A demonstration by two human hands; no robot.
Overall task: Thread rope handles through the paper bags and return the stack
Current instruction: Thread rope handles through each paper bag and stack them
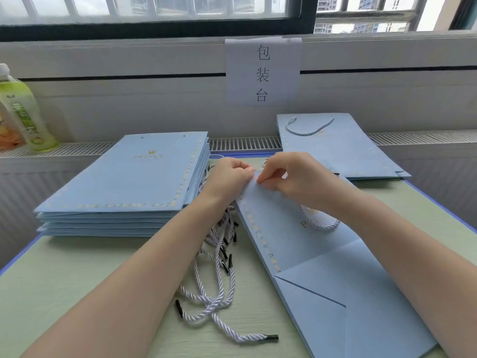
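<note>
Bag (304,244): flat on the table (64,275), mouth edge away from the person, between both hands. One rope (321,224) already looped on its face. Left hand (229,174) and right hand (286,174): fingers pinched together at the top edge, seemingly on a rope end; the hole is hidden. Step: threading. Next: pull the end through. Unthreaded stack (129,182) left; finished bags (340,148) right; spare ropes (219,267) between.
</note>
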